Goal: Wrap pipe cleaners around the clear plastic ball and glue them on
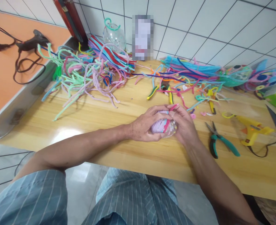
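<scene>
Both my hands meet over the middle of the wooden table [128, 150]. Between them is a clear ball [163, 127] wrapped in lilac and pink pipe cleaners. My left hand [144, 126] cups it from the left with fingers curled round it. My right hand [183, 123] holds it from the right, its fingertips pinching a pink pipe cleaner [172, 109] at the top of the ball. Much of the ball is hidden by my fingers.
A tangled heap of pipe cleaners [91, 70] lies at the back left, another pile [187, 75] at the back right. Green-handled pliers [219, 140] and a yellow glue gun [252, 131] lie to my right. A black glue gun [29, 43] rests on the orange surface, left.
</scene>
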Motion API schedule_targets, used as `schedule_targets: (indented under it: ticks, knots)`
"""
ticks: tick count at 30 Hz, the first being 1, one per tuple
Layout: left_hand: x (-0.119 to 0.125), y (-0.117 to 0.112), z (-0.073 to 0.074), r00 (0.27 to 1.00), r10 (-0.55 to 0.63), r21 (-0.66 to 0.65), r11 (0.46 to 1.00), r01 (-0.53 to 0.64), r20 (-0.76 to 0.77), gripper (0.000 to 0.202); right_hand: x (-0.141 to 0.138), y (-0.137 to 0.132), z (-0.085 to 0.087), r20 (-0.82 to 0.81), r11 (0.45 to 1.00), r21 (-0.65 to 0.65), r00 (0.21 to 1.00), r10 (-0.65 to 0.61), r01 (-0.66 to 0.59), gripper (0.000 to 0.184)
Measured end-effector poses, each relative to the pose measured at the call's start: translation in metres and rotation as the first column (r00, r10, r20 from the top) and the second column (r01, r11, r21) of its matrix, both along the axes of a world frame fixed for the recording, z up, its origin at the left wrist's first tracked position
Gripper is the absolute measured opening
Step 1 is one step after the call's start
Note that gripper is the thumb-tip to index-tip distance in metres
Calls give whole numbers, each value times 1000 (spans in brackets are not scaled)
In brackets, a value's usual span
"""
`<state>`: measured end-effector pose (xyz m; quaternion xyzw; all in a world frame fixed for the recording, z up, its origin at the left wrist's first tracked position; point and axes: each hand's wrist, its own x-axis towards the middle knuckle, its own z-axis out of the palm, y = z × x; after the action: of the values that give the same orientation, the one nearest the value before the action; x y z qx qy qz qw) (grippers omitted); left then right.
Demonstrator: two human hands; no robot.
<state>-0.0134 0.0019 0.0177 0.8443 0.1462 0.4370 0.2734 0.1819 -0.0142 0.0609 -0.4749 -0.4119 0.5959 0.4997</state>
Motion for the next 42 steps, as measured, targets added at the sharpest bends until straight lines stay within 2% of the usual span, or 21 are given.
schedule_targets:
  ticks: [5, 9, 15, 20, 23, 26, 30, 34, 37, 42]
  knots:
    - [-1, 0, 1, 1000, -3, -17, 1000, 3, -4, 63, 0, -1, -1, 1, 1000, -1, 1000, 18, -18, 26]
    - [-1, -2, 0, 1000, 23, 19, 1000, -23, -1, 62, 0, -2, -1, 5, 1000, -3, 1000, 25, -25, 24]
    - [2, -4, -5, 999, 43, 54, 998, -43, -1, 68, 0, -5, 2, 37, 998, 50, 999, 26, -27, 24]
    - [3, -3, 1, 998, 18, 30, 999, -20, 61, 79, 0, -5, 2, 46, 997, 74, 999, 21, -24, 24]
    - [4, -6, 5, 992, 5, -55, 998, 2, 123, 77, -2, -6, 1, 55, 996, 93, 998, 2, -7, 24]
    - [5, -9, 8, 986, 74, -193, 980, -44, 149, 62, -3, -7, 1, 86, 993, 117, 996, 3, -13, 26]
    - [6, -13, 15, 987, 156, -355, 926, -129, 49, 58, -3, -8, 0, 126, 987, 157, 992, 4, -23, 26]
    - [4, -12, 24, 990, 126, -407, 903, -140, -61, 59, 0, -8, -2, 132, 984, 178, 991, -12, -11, 26]
    - [3, -10, 24, 993, 107, -379, 918, -119, -53, 59, 2, -8, -2, 114, 980, 200, 993, -22, -1, 23]
    - [5, -5, 13, 990, 121, -132, 985, -111, 72, 64, 3, -8, 1, 98, 970, 244, 994, -50, 25, 13]
